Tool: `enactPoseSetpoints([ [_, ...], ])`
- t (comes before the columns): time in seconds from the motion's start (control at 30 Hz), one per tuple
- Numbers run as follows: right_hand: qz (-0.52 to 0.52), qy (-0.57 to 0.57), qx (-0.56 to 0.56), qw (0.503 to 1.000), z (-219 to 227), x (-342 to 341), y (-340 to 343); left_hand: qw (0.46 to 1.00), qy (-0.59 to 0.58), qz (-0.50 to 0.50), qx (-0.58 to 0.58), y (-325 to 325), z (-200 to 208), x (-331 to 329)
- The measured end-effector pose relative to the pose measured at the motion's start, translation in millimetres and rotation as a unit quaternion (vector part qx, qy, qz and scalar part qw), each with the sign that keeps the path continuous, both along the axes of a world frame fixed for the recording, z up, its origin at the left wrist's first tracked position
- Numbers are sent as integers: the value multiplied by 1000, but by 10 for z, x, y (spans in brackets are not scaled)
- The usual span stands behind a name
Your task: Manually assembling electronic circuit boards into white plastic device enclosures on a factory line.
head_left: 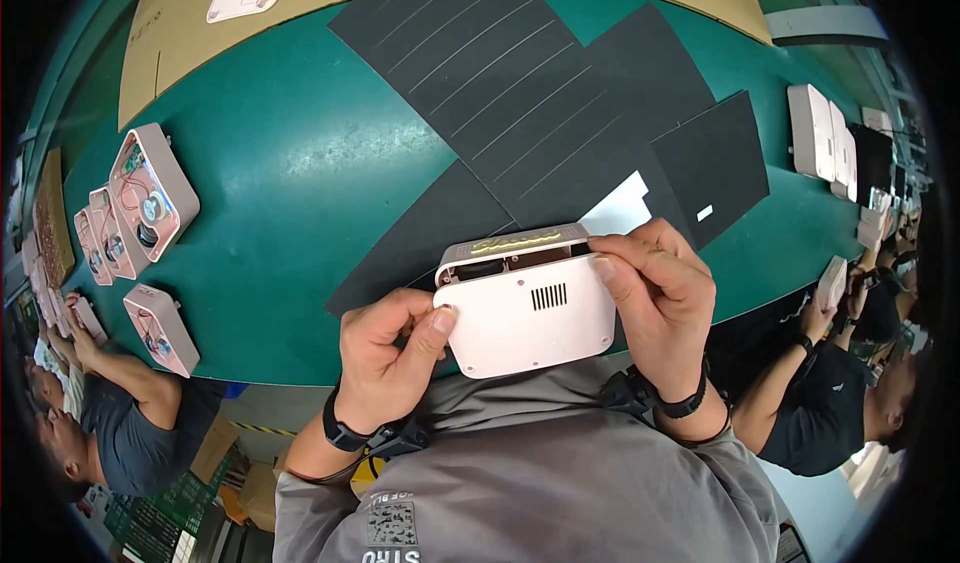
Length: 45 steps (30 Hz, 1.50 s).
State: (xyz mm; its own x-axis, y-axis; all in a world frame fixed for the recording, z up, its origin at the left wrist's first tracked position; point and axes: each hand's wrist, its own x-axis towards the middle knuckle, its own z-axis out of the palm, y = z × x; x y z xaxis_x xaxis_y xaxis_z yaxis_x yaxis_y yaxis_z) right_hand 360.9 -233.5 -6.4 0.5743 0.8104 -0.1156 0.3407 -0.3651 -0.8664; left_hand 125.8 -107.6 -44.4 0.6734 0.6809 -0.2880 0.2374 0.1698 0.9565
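From my end, I see the left hand (390, 348) clamped on the near-left corner of a pale case (565, 338), thumb on its panel and fingers curled at the side. The right hand (660, 288) pinches the opposite upper corner between thumb and fingers. The case is tilted toward my view, between the hands, over the worktop's near edge. A dark gap runs between its slotted panel and its shell (550, 236); I can't make out all that sits inside.

Black bands circle both wrists. Just beyond the case, black sheets (480, 73) overlap on the green worktop (270, 153), with a white piece (625, 203) near the right hand.

Farther left I have open cases (178, 178) showing wires and round parts; to the right, pale cases (812, 133) stand in a row. Cardboard (185, 48) lines the far edge. Co-workers sit at either side; the right-hand one (825, 398) holds another pale part (832, 283).
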Motion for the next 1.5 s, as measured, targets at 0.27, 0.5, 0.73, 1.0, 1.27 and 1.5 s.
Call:
enactPoseSetpoints([
  [0.27,-16,-9,11,1000,-121,-4,40,1000,2,15,-15,28,-11,52],
  [0.5,-20,-37,39,998,-234,-15,64,998,42,-10,56,53,-35,51],
  [0.73,-33,-107,39,993,-331,-81,83,928,110,-10,356,99,54,240],
  [1.0,-16,-155,-30,987,-217,-89,-75,783,96,-314,528,-110,-31,393],
  [1.27,2,-171,-137,976,-331,-267,-171,739,89,-314,590,-101,-119,418],
  [1.5,43,-108,-157,981,-323,-238,-145,731,83,-296,609,-98,-197,377],
])
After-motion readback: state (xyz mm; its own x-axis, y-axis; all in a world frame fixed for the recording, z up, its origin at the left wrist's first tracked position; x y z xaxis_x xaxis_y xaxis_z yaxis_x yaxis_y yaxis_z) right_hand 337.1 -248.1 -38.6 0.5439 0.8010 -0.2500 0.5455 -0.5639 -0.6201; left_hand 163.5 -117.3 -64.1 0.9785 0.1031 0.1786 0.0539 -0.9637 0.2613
